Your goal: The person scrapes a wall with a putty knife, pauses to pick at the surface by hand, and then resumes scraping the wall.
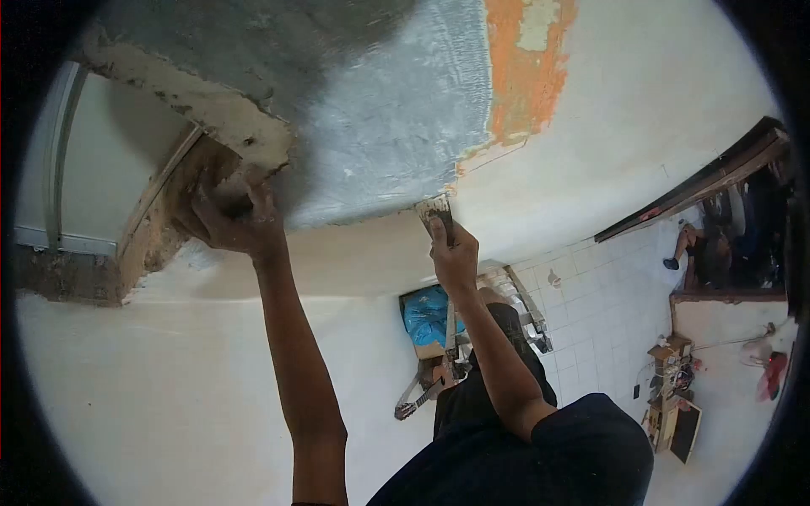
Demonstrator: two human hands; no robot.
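My right hand [456, 260] grips a putty knife [433, 210], its blade smeared with pale plaster. The blade rests at the lower edge of a grey coated patch [392, 126] on the wall. Higher up to the left, my left hand [232, 223] has its fingers curled round the rough broken wall edge [253, 139], beside a window opening. Its fingertips are partly in shadow. An orange strip [516, 80] with flaking paint borders the grey patch on the right.
Below me are a stepladder [530, 312], a blue plastic bag [426, 316] and a guitar headstock [407, 410]. White tiles [582, 329] cover the floor. A small wooden shelf [671, 363] stands at right, near a doorway where a person's leg [685, 244] shows.
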